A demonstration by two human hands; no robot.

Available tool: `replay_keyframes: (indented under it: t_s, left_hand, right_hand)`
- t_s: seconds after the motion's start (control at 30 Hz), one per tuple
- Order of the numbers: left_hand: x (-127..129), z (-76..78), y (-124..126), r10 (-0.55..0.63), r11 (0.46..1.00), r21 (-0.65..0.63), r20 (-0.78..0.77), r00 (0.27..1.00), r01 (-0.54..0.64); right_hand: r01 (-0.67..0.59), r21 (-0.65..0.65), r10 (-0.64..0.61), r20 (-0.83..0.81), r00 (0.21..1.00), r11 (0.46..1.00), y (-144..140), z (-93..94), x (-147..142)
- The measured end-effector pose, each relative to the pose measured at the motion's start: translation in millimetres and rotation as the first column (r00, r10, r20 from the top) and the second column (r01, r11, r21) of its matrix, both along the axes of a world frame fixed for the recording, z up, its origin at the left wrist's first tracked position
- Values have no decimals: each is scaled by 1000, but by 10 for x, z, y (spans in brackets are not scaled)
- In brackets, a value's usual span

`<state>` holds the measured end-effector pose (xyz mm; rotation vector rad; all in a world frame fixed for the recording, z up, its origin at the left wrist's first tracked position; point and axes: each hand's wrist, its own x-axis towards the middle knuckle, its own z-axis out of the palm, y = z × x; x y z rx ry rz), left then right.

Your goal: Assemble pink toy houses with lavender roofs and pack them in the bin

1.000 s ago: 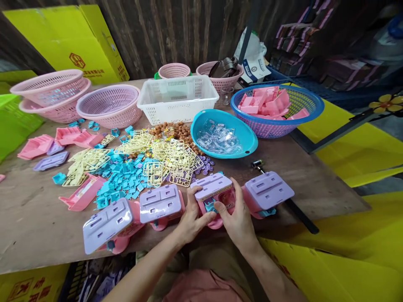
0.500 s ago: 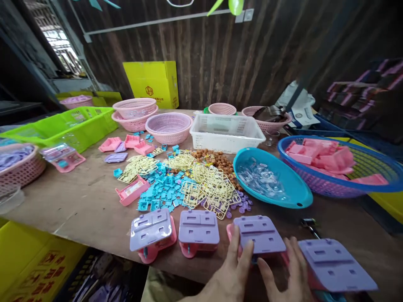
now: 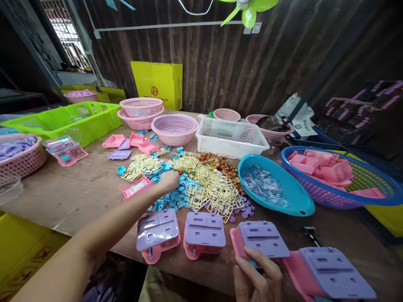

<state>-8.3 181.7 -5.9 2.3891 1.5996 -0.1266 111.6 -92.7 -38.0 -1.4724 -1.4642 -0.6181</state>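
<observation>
Near the middle of the wooden table [image 3: 91, 205], the left hand [image 3: 170, 181] reaches down to a heap of small blue pieces [image 3: 162, 204]. Its back faces the camera and its fingers are hidden, so one cannot tell how far they are open, or whether they hold a piece.

Along the near edge stand four toys, pink below with purple tops. At the third toy [image 3: 264, 240], counted from the left, is the right hand [image 3: 260, 272]. Its fingers are bent and a little apart, with the tips at the near side of this toy; whether they grip it, one cannot tell.

Beside the left wrist lies a pink part [image 3: 137, 187]. To the right of the heap are cream-coloured frames [image 3: 220, 191], and behind these, brown pieces [image 3: 225, 164]. Farther right, a turquoise basin [image 3: 299, 195] contains clear parts [image 3: 262, 186].
</observation>
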Motion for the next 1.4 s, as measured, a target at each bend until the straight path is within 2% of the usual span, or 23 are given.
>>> replay_keyframes:
  t_s: [0.1,0.17,0.2,0.27,0.3,0.33,0.37,0.43,0.5,0.57,0.67,0.77,0.87,0.93,1.03,1.1,1.23,1.4]
  left_hand:
    - [-58,110,-187,-70,997,-14,60,996,71]
    - [-99,224,-476,-200,976,-53,169,965,211]
    - [-116,279,-661,-282,948,-78,249,926,310]
    - [-145,362,-1047,-475,791,-98,524,707,604]
    - [-159,382,-1217,-498,730,-91,608,618,677]
    - [-178,384,-1354,-493,693,-86,668,558,716]
    - [-201,368,-1451,-469,698,-87,694,546,711]
    - [-263,287,-1524,-442,773,-48,674,592,633]
    - [-328,168,-1481,-490,824,53,567,662,564]
    - [-367,57,-1408,-563,813,117,405,720,570]
    - [-333,-25,-1369,-588,798,41,270,762,601]
    - [-227,-61,-1438,-515,836,-4,340,787,548]
    - [-135,-204,-1554,-318,922,-24,527,788,387]
    - [-99,-365,-1637,-157,956,-77,679,717,282]
    - [-62,-600,-1768,74,973,-179,837,543,144]
    - [-31,-701,-1852,164,971,-221,889,427,87]
    - [39,-784,-1974,233,962,-263,930,286,70]
    - [66,-856,-2023,274,952,-296,938,214,77]
  right_hand:
    - [-122,-58,118,-78,990,991,35,-4,-4]
    - [-175,-193,121,-260,958,965,102,-16,-9]
    - [-205,-263,100,-365,926,943,143,-21,-24]
    - [-293,-344,79,-519,851,892,217,-30,-72]
    - [-340,-357,82,-575,814,870,239,-33,-96]
    - [-378,-361,85,-618,782,853,246,-35,-112]
    - [-397,-361,79,-648,758,844,236,-35,-116]
    - [-391,-367,40,-685,728,844,175,-30,-84]
    - [-345,-376,-7,-685,729,860,80,-13,-12]
    - [-299,-391,-33,-653,756,870,-17,13,60]
    - [-256,-413,-43,-590,806,874,-126,34,108]
    - [-217,-421,-80,-583,809,881,-190,-15,85]
    - [-221,-386,-91,-645,759,896,-219,-116,31]
    - [-236,-374,-76,-657,750,897,-212,-168,-12]
    - [-238,-371,-35,-599,800,898,-153,-188,-74]
    - [-226,-359,-2,-536,844,906,-92,-178,-107]
    - [-181,-347,36,-386,922,920,12,-196,-160]
    - [-51,-315,-18,-211,977,948,84,-298,-240]
